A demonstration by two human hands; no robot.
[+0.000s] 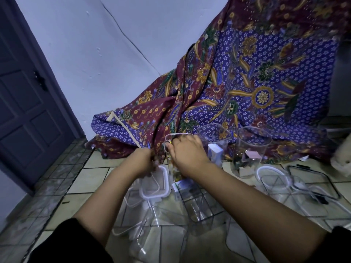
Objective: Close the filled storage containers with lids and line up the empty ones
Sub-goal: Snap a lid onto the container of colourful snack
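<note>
My right hand (187, 154) grips the top of a tall clear container (168, 142) that holds small mixed items. My left hand (144, 162) is just left of it, blurred, fingers closed on a clear lid with a white seal (154, 185) held low beside the container. Behind, a square clear container (214, 135) holds a white box, and a round clear container (251, 149) holds scraps; both stand without lids. Empty clear containers lie on the floor in front (201, 211) and lower left (150, 219).
More lids lie on the tiled floor at the right: one with a white seal (269, 173), one with a black seal (313, 181). A patterned batik cloth (247, 82) drapes behind the containers. A dark door (24, 111) stands at the left.
</note>
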